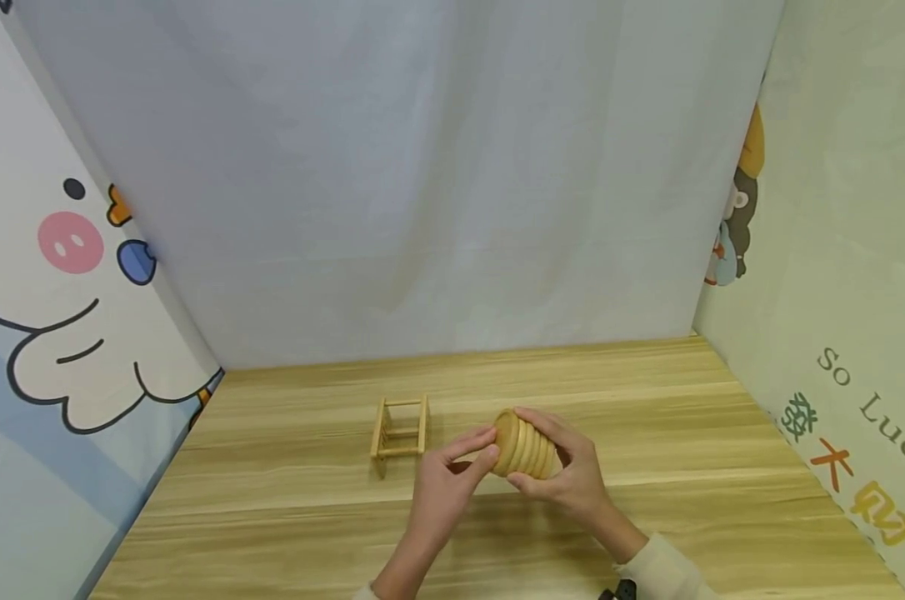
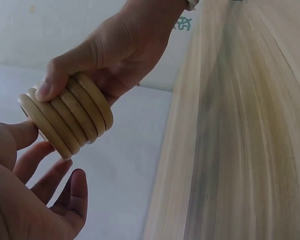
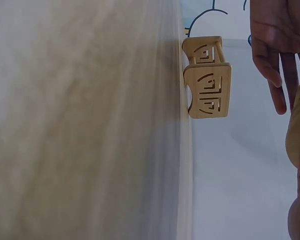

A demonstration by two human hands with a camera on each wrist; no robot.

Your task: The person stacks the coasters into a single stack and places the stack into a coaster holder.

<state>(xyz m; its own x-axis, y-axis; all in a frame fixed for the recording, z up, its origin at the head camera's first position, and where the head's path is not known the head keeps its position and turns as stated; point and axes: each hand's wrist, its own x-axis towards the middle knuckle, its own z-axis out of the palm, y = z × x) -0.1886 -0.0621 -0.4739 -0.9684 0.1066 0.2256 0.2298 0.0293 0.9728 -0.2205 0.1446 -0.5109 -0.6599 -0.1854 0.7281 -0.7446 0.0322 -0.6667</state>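
Observation:
A stack of round wooden coasters [image 1: 527, 446] is held tilted above the table, its rims side by side. My right hand [image 1: 572, 475] grips the stack from the right, thumb below and fingers over the top in the head view. With thumb and forefinger, my left hand [image 1: 445, 487] pinches the edge of the leftmost coaster [image 2: 47, 127], which stays against the others. Left of the hands, a small wooden coaster holder [image 1: 400, 433] stands on the table. Its cut-out side panels [image 3: 207, 90] show in the right wrist view, where most of the stack is out of frame.
The wood-grain table [image 1: 287, 533] runs back to a pale grey curtain [image 1: 422, 183]. Printed cloths with cartoon figures hang at the left [image 1: 62, 333] and right [image 1: 820, 250] sides. A dark object [image 1: 619, 591] shows by the right sleeve.

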